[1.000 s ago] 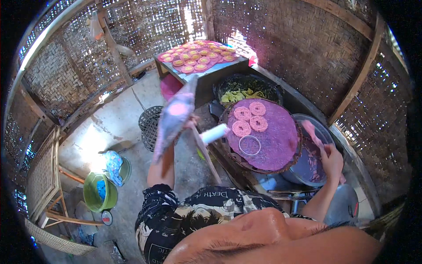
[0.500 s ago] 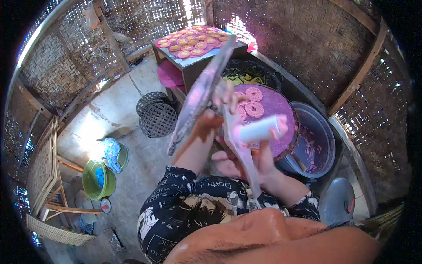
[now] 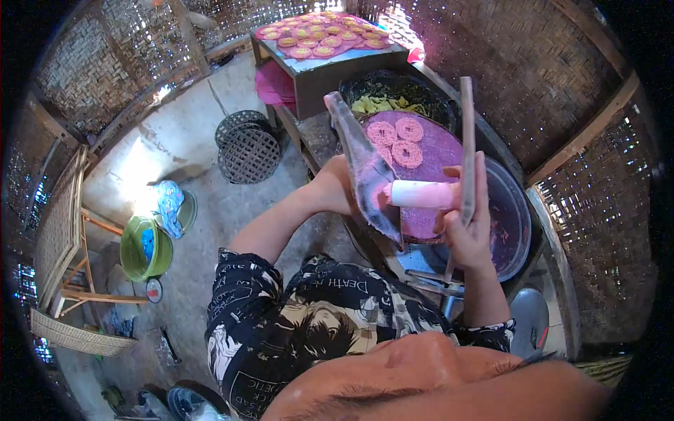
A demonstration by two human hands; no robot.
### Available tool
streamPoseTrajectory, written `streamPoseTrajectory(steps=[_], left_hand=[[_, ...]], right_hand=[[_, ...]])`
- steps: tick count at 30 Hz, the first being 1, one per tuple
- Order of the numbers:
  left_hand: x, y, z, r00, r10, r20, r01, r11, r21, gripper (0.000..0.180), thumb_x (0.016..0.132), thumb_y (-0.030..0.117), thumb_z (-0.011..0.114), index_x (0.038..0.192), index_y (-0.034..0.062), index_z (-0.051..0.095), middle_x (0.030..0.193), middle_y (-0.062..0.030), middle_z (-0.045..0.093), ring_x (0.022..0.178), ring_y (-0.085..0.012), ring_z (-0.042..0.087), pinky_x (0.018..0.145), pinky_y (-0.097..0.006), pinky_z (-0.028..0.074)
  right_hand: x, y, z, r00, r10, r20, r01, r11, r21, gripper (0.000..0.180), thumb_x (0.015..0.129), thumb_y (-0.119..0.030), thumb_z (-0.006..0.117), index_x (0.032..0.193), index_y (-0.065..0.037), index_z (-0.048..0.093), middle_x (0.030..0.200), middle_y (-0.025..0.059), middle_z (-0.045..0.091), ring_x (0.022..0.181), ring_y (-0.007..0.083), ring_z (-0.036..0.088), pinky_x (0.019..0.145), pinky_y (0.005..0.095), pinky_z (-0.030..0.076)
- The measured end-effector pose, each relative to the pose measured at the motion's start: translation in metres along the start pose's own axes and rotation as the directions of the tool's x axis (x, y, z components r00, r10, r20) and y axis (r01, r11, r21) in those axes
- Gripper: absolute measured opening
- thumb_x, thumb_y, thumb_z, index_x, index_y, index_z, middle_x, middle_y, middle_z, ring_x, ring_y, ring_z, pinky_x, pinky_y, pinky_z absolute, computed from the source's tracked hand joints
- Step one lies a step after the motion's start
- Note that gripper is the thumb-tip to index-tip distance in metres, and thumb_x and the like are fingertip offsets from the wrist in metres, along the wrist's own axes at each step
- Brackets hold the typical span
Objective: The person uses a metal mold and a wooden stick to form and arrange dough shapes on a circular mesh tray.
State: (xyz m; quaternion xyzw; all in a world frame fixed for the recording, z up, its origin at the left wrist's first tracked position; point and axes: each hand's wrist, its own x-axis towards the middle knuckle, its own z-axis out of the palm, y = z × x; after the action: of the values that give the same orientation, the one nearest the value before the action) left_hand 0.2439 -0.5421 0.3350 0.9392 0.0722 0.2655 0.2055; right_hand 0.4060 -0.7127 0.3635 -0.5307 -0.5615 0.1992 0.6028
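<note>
My left hand (image 3: 335, 188) grips a long grey leaf-shaped paddle (image 3: 365, 165) smeared with pink. It is held tilted over the near edge of a round purple tray (image 3: 442, 165). My right hand (image 3: 469, 228) holds a white tube (image 3: 420, 194) stained pink, its end pressed against the paddle. The same hand also clasps a thin wooden stick (image 3: 467, 140) that points upward. Three pink coiled rings (image 3: 397, 140) lie on the tray's far side. A dark bowl of purple batter (image 3: 511, 231) stands just right of my right hand.
A low table holds a pink sheet (image 3: 319, 35) covered with several pink and yellow rings. A dark pan of yellow-green strips (image 3: 390, 104) sits behind the tray. Woven baskets (image 3: 246, 149), a green bucket (image 3: 144, 249) and a wooden frame (image 3: 74, 281) stand on the floor at left. Woven walls enclose everything.
My right hand left the batter bowl and came over the tray with the tube and stick. My left hand brought the paddle from the left down against the tube.
</note>
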Motion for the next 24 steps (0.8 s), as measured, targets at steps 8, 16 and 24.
streamPoseTrajectory(steps=[8, 16, 24], left_hand=[[0.002, -0.01, 0.021, 0.997, 0.064, 0.045, -0.059, 0.994, -0.095, 0.035, 0.056, 0.035, 0.067, 0.078, 0.0104, 0.055, 0.074, -0.0094, 0.055, 0.068, -0.0253, 0.056, 0.061, -0.034, 0.046], [0.021, -0.024, 0.053, 0.981, 0.156, 0.112, -0.151, 0.987, -0.049, 0.039, 0.056, 0.041, 0.065, 0.073, 0.0075, 0.057, 0.069, -0.0119, 0.058, 0.066, -0.0292, 0.057, 0.057, -0.035, 0.046], [0.036, -0.06, 0.033, 0.99, 0.012, 0.137, 0.057, 0.872, -0.486, 0.052, 0.055, 0.031, 0.073, 0.096, 0.0081, 0.052, 0.088, -0.0098, 0.058, 0.084, -0.0235, 0.056, 0.075, -0.034, 0.044]], right_hand=[[-0.008, -0.009, 0.008, 0.908, -0.322, 0.267, 0.417, 0.648, -0.638, 0.071, 0.061, -0.044, 0.069, 0.12, -0.016, 0.042, 0.108, 0.0247, 0.04, 0.086, 0.0392, 0.053, 0.06, 0.0378, 0.049], [-0.016, 0.019, 0.032, 0.964, -0.225, 0.14, 0.258, 0.672, -0.694, 0.084, 0.06, -0.048, 0.069, 0.126, -0.011, 0.033, 0.111, 0.0235, 0.037, 0.086, 0.0395, 0.051, 0.066, 0.0409, 0.048], [-0.018, 0.079, -0.004, 0.808, 0.534, 0.251, -0.567, 0.819, 0.082, 0.081, 0.07, -0.056, 0.057, 0.126, -0.003, 0.032, 0.116, 0.0125, 0.041, 0.098, 0.0231, 0.047, 0.086, 0.0359, 0.036]])
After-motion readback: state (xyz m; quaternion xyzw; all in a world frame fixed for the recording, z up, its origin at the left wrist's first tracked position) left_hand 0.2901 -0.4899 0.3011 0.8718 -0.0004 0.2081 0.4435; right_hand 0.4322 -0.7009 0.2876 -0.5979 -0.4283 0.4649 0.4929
